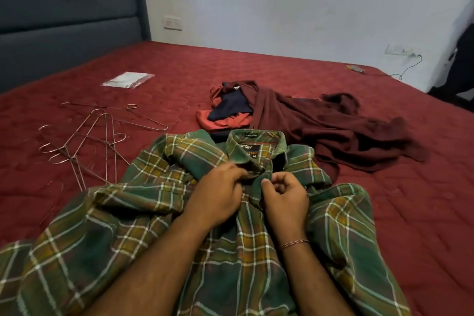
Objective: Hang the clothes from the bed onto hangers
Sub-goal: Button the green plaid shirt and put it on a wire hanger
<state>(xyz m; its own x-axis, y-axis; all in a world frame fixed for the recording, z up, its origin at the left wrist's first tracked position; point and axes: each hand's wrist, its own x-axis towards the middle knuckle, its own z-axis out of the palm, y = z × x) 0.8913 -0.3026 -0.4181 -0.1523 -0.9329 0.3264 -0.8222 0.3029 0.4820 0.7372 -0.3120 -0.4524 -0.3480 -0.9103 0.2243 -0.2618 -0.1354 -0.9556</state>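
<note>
Pinching the green plaid shirt (210, 226) placket below its collar with left hand (218, 195) and right hand (283, 199) — wire hangers (87, 141) well off leftward, nearer the left.

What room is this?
Most likely a bedroom: a big bed with a red cover, a padded headboard, and clothes like a green checked shirt beside wire hangers.

A white wall (295, 0) with switch plates (173, 22) meets a padded blue-grey headboard (64, 20), perhaps fabric.
</note>
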